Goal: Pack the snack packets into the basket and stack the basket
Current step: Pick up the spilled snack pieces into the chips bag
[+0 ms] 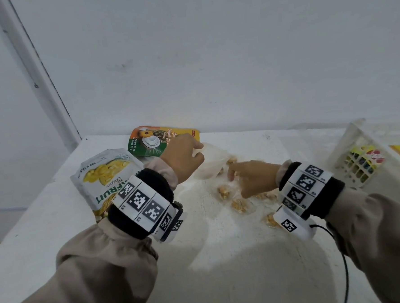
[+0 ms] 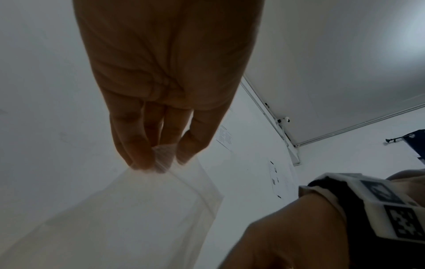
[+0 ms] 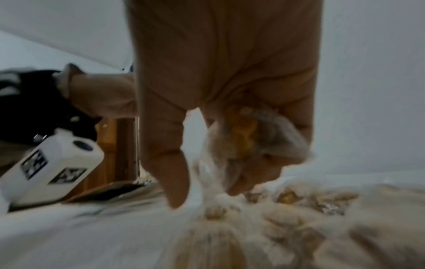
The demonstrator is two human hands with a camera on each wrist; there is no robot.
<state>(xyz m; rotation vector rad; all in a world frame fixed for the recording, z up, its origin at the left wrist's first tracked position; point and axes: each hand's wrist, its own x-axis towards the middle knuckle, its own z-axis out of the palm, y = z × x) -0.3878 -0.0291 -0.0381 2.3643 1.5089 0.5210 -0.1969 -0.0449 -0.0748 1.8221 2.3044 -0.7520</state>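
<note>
Fingers [image 2: 140,145] pinch clear bag [image 2: 142,209]; right wrist alone shows wrapped candy [image 3: 243,134] gripped.

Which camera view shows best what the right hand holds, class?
The right wrist view: the right hand grips a small clear-wrapped snack in its curled fingers, seen close though blurred. The head view shows only the back of that hand among loose snacks. The left wrist view shows just its back, no snack.

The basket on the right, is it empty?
No, the white basket already has colourful packets showing through its lattice wall in the head view.
</note>
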